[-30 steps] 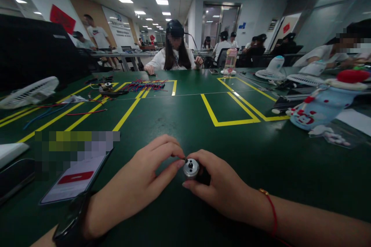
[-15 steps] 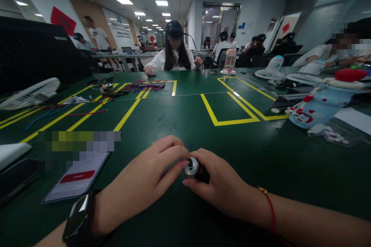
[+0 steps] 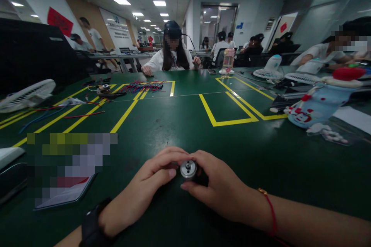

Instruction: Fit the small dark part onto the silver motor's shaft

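Note:
A small cylindrical part with a round silver face and a small shaft at its centre is held near the front of the green table. My right hand is wrapped round its dark body from the right. My left hand lies on the left, its fingers bent and reaching over to the far side of the part, where their tips are partly hidden behind it. The left thumb rests just left of the silver face, apart from it. Whether the left fingers grip anything cannot be made out.
Left of my hands lies a phone. Farther back are coloured wires and a white fan. A blue cup and a small plastic bag are at right. A person sits across the table.
The left thumb and fingertips have moved off the silver face, leaving its central shaft in view. My left wrist has shifted toward the right. My right hand still holds the part.

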The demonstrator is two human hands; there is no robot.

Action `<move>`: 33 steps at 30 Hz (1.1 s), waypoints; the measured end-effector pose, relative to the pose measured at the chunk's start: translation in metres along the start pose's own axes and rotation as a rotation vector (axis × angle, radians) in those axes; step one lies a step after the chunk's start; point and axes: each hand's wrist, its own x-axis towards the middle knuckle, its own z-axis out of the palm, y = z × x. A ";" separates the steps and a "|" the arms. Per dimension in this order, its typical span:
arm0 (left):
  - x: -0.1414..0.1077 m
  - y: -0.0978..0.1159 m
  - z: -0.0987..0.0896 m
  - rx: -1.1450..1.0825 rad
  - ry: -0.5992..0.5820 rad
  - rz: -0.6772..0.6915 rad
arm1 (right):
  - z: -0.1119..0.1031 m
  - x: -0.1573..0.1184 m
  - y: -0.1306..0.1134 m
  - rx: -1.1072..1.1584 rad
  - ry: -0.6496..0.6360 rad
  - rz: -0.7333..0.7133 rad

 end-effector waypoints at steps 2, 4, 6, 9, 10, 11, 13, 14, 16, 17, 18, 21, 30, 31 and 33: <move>-0.001 -0.007 0.000 -0.098 0.010 -0.007 | -0.001 0.001 0.000 0.020 -0.011 -0.003; -0.002 -0.012 0.000 -0.159 0.029 -0.009 | -0.002 0.002 0.000 0.037 -0.021 0.003; -0.002 -0.014 0.000 -0.180 0.036 -0.008 | -0.003 0.003 0.000 0.044 -0.031 0.011; -0.002 -0.010 0.000 -0.168 0.033 -0.017 | -0.003 0.003 0.000 0.047 -0.042 0.014; -0.001 -0.008 0.000 -0.148 0.036 -0.021 | -0.003 0.004 0.000 0.044 -0.046 0.013; 0.000 -0.006 0.001 -0.118 0.044 -0.028 | -0.004 0.004 0.000 0.039 -0.050 0.011; 0.003 -0.001 0.002 -0.050 0.068 -0.035 | -0.004 0.005 0.000 0.023 -0.058 0.001; 0.004 0.002 0.003 -0.023 0.080 -0.038 | -0.004 0.005 0.000 0.012 -0.063 -0.006; 0.007 0.006 0.005 0.003 0.097 -0.040 | -0.005 0.005 0.001 -0.007 -0.071 -0.016; 0.009 0.008 0.006 0.004 0.103 -0.040 | -0.006 0.005 0.001 -0.015 -0.073 -0.022; 0.010 0.010 0.007 -0.001 0.110 -0.041 | -0.006 0.005 0.001 -0.020 -0.075 -0.027; 0.010 0.012 0.008 -0.023 0.150 -0.059 | -0.007 0.005 0.002 -0.022 -0.071 -0.046; -0.004 -0.006 -0.001 0.268 0.295 -0.116 | -0.012 0.006 0.006 -0.014 -0.123 -0.077; -0.005 -0.008 -0.001 0.317 0.265 -0.108 | -0.012 0.005 0.006 -0.014 -0.124 -0.080; -0.005 -0.012 -0.002 0.412 0.206 -0.098 | -0.013 0.005 0.006 -0.001 -0.123 -0.083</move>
